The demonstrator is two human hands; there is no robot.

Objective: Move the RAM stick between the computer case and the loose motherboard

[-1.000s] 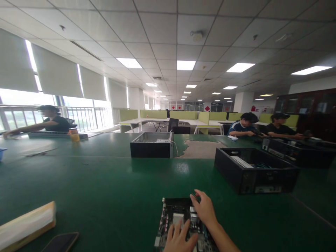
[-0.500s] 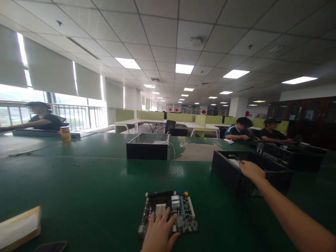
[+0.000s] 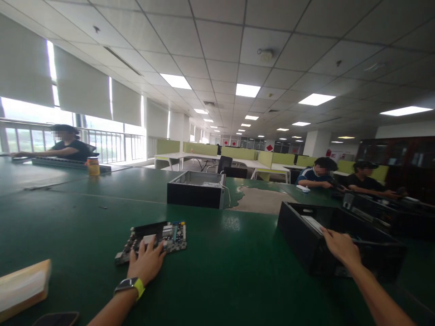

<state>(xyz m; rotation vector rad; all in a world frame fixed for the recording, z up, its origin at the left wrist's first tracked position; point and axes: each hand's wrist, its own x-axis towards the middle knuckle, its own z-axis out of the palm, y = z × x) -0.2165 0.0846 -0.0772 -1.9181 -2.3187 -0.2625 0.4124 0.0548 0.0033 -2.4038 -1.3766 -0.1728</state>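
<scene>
A motherboard (image 3: 159, 233) lies flat on the green table (image 3: 220, 271). My left hand (image 3: 147, 262), with a watch on a yellow-green strap at the wrist, rests palm down on the board's near edge, fingers spread. My right hand (image 3: 341, 246) reaches to the near rim of an open black computer case (image 3: 306, 240) on the right; its fingers curl over the edge, and I cannot see whether they grip it.
A second open case (image 3: 196, 189) stands at the middle of the table. A cardboard box (image 3: 20, 287) and a dark phone (image 3: 56, 319) lie at the front left. One person sits far left, two more at the far right beside more cases (image 3: 380, 208).
My left hand has slid the motherboard to the left across the table. My right hand left the board a second ago and now sits at the black case's rim.
</scene>
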